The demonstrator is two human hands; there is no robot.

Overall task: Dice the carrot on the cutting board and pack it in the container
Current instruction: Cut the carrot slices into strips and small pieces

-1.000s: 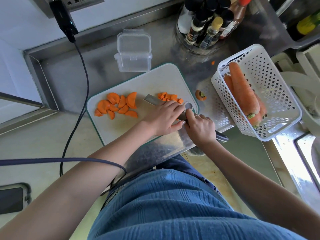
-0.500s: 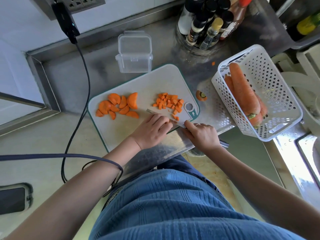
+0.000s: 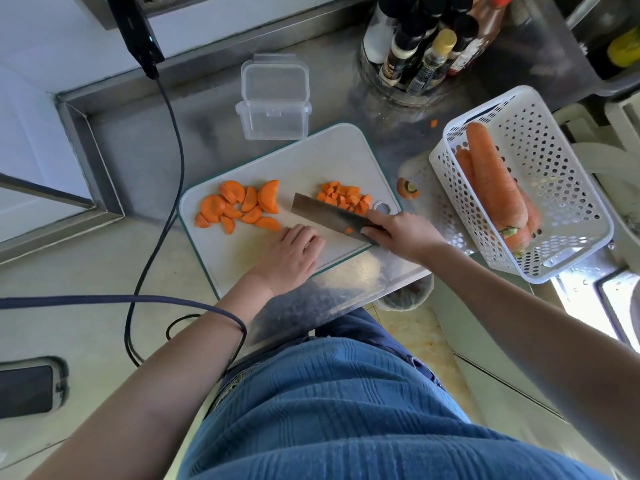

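One clear container [image 3: 275, 110] is seen, nothing visible inside; two carrots [image 3: 493, 180] are held in one white basket [image 3: 554, 188]. One cleaver [image 3: 329, 216] is gripped by the right hand [image 3: 401, 233]; the left hand [image 3: 294, 251] is laid on the cutting board [image 3: 311, 157], fingers loosely together.

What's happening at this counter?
A person is dicing carrot on a cutting board. The right hand holds a knife next to a small pile of diced carrot. The left hand rests on the board near the uncut carrot slices. The container behind the board holds nothing yet.
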